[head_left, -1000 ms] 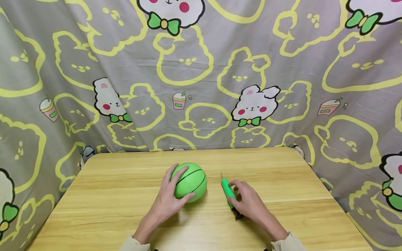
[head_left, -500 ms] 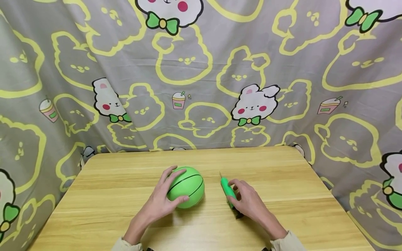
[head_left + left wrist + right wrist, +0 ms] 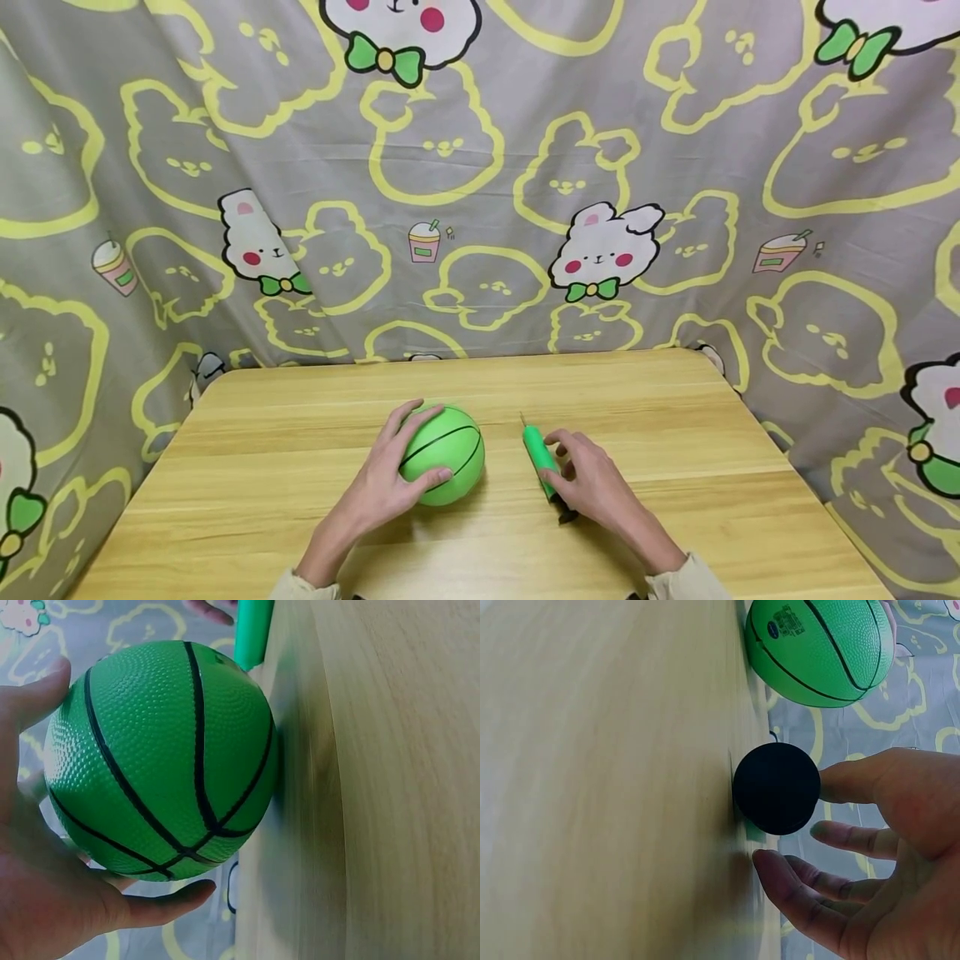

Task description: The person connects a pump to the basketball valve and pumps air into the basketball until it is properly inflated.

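Observation:
A small green toy basketball (image 3: 453, 454) with black seams sits on the wooden table (image 3: 300, 417), left of centre. My left hand (image 3: 382, 483) holds it from the left side, fingers over the top and back, thumb on the near side. To its right a green hand pump (image 3: 537, 448) lies on the table, its thin needle pointing away and its black handle (image 3: 776, 787) toward me. My right hand (image 3: 596, 482) is at the pump's right side with fingers loosely bent. In the right wrist view the thumb overlaps the handle's edge, while the fingertips stand apart from it.
A grey curtain (image 3: 465, 283) with yellow outlines and white rabbit prints hangs behind the table and on both sides. The table's far edge runs along the curtain. Light sleeves (image 3: 686, 579) show at the bottom.
My left hand has drawn the ball a little to the left and toward me, turning it slightly. My right hand and the pump have barely moved.

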A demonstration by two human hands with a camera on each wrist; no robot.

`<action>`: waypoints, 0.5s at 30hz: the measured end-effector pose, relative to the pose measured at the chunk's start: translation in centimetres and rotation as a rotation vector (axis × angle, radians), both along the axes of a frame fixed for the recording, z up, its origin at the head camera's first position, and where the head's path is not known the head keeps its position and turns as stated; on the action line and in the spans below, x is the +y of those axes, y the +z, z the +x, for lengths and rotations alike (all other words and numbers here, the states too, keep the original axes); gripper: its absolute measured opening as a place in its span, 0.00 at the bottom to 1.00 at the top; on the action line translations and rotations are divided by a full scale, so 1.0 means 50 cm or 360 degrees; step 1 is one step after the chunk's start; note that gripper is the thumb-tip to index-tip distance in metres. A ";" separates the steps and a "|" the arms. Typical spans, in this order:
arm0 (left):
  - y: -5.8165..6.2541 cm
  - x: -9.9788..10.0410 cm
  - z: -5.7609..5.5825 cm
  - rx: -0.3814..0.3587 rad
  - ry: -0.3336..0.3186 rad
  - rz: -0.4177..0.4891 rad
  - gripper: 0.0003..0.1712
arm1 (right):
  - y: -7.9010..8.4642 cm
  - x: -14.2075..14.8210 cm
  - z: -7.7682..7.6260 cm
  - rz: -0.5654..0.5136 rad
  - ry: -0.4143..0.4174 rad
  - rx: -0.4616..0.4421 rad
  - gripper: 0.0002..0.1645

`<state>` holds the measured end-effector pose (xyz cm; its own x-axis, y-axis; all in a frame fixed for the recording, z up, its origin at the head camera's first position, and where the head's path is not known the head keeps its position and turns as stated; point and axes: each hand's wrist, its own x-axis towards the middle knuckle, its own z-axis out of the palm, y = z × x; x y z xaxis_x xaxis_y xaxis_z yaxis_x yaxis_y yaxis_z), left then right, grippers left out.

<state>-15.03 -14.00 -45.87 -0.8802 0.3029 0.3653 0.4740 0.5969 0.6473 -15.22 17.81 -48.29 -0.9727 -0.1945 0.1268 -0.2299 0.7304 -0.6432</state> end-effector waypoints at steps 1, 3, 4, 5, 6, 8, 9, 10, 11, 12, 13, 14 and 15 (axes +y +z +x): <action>0.000 0.000 0.000 -0.0002 0.0001 -0.0003 0.45 | 0.000 0.000 0.000 0.0002 0.0000 0.0002 0.24; 0.000 0.001 0.000 -0.0003 0.0001 -0.0004 0.45 | 0.001 -0.001 0.000 0.0003 0.0000 0.0004 0.24; 0.000 0.001 0.000 -0.0005 0.0001 -0.0004 0.45 | 0.001 -0.001 0.001 0.0002 0.0000 0.0007 0.24; 0.000 0.001 0.001 -0.0009 0.0001 -0.0003 0.45 | 0.001 -0.001 0.001 0.0001 -0.0001 0.0010 0.24; 0.001 0.001 0.001 -0.0011 0.0001 -0.0002 0.45 | 0.001 -0.002 0.001 0.0000 -0.0003 0.0010 0.24; 0.001 0.001 0.001 -0.0019 0.0001 0.0003 0.45 | 0.002 -0.002 0.001 -0.0003 -0.0004 0.0011 0.24; 0.001 0.001 0.001 -0.0024 0.0002 0.0005 0.45 | 0.003 -0.002 0.001 -0.0004 -0.0007 0.0011 0.24; 0.002 0.001 0.001 -0.0028 0.0002 0.0007 0.45 | 0.003 -0.001 0.001 -0.0005 -0.0008 0.0011 0.24; 0.002 0.001 0.002 -0.0032 0.0001 0.0009 0.45 | 0.004 -0.001 0.001 -0.0006 -0.0009 0.0010 0.24; 0.002 0.001 0.002 -0.0034 0.0000 0.0010 0.45 | 0.004 -0.001 0.001 -0.0008 -0.0009 0.0010 0.24; 0.002 0.001 0.002 -0.0038 -0.0001 0.0012 0.45 | 0.004 -0.001 0.002 -0.0012 -0.0007 0.0010 0.24; 0.002 0.001 0.002 -0.0039 -0.0001 0.0010 0.45 | 0.005 -0.001 0.002 -0.0015 -0.0006 0.0007 0.24; 0.003 0.001 0.002 -0.0041 -0.0001 0.0009 0.45 | 0.004 -0.001 0.002 -0.0018 -0.0002 0.0007 0.24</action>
<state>-14.93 -13.95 -45.73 -0.8891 0.3016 0.3444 0.4578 0.5929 0.6625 -15.13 17.74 -48.06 -0.9724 -0.1917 0.1331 -0.2317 0.7234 -0.6504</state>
